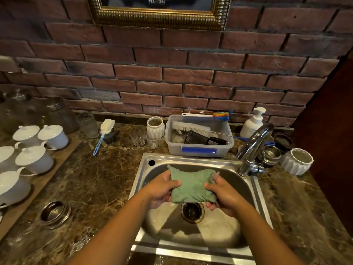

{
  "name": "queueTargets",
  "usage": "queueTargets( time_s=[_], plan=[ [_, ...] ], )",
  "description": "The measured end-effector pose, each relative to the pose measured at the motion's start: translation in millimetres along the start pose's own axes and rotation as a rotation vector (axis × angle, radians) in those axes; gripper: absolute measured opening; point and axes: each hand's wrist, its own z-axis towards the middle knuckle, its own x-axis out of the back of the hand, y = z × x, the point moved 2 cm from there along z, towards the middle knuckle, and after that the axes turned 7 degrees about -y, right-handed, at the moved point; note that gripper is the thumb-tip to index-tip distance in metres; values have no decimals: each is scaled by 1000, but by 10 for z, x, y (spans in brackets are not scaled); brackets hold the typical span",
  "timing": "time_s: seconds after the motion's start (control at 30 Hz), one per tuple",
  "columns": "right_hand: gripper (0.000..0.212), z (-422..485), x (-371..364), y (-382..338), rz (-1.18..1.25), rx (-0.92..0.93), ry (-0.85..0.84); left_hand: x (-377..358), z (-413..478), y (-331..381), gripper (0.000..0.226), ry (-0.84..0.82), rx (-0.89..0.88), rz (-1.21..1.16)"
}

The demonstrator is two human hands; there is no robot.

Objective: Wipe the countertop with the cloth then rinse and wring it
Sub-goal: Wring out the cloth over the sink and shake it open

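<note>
A green cloth [191, 183] is stretched between both hands above the steel sink [257, 194], just over the drain [192, 211]. My left hand [161, 190] grips its left edge, thumb on top. My right hand [222, 196] grips its right edge, where the fabric bunches up. The chrome faucet [253, 146] stands at the sink's back right corner; no water is seen running from it. The brown marble countertop [99, 180] spreads left and right of the sink and looks wet near the front left.
A clear plastic tub [199, 150] with brushes sits behind the sink. White lidded cups [34, 159] rest on a wooden board at left. Glasses, a white ribbed jar [297, 160], a soap pump bottle [252, 123] and a steel ring [55, 211] set in the counter surround the basin.
</note>
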Motion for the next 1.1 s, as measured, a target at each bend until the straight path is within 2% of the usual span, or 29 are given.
queueTargets(
  time_s=[0.13,0.23,0.43,0.6,0.77,0.83,0.87,0.93,1.03,1.1],
  plan=[
    [24,86,40,7,321,54,37,0,78,10,36,-49,-92,-254],
    [33,113,58,-37,485,94,-8,-7,136,52,46,-132,-157,-356],
    [32,74,155,-29,517,105,-56,-23,185,47,52,-206,-155,-388],
    [46,76,186,-47,515,79,-60,13,188,50,45,-182,-127,-355],
    [49,62,218,-98,520,22,-241,134,104,108,41,-230,-99,-381],
    [65,70,207,-132,438,12,-285,178,48,129,48,-284,-56,-419],
    [72,84,185,-144,388,-5,-257,201,35,140,59,-293,-38,-406],
    [73,119,122,-148,283,-39,-114,231,23,154,72,-217,-5,-291],
    [57,177,7,-102,163,-32,47,214,17,189,44,-30,-44,-76],
    [44,207,-69,-66,100,4,155,201,18,214,22,22,-96,43]
  ],
)
